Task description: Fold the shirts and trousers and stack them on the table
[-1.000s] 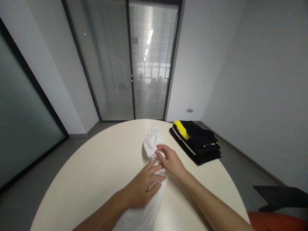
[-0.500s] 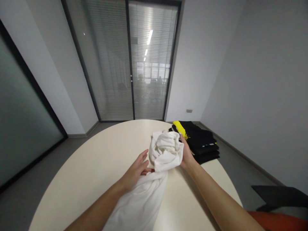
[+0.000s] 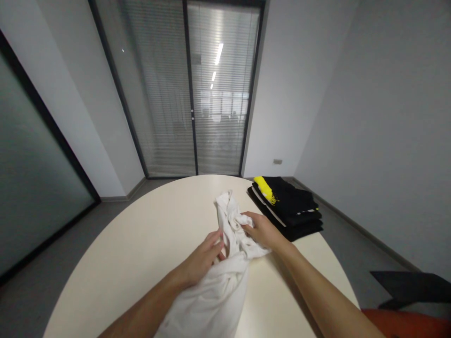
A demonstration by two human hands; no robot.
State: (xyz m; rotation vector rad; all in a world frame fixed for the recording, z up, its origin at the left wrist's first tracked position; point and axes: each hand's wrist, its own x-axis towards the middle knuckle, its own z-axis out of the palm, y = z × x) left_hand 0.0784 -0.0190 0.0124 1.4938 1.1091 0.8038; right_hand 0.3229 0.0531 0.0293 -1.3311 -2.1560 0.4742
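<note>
A crumpled white garment (image 3: 221, 293) stretches from the near edge of the view to the middle of the table; its exact kind is hard to make out in the folds. My right hand (image 3: 259, 230) is closed on its bunched upper part, thumb and fingers gripping the fabric. On the other side, my left hand (image 3: 207, 253) has its fingers bent round the garment's left edge, with cloth between them. The far end of the garment rises in a narrow twisted strip just beyond both hands.
A stack of folded black clothes (image 3: 292, 199) with a yellow patch on top lies on the right of the round cream table (image 3: 141, 244). A chair with a black part and an orange seat (image 3: 405, 324) stands at lower right. Glass doors (image 3: 221, 117) are beyond.
The rounded bundle of white cloth has collapsed into a narrower, twisted shape. My right hand has moved left and nearer, over the cloth. My left hand has closed in on its edge.
</note>
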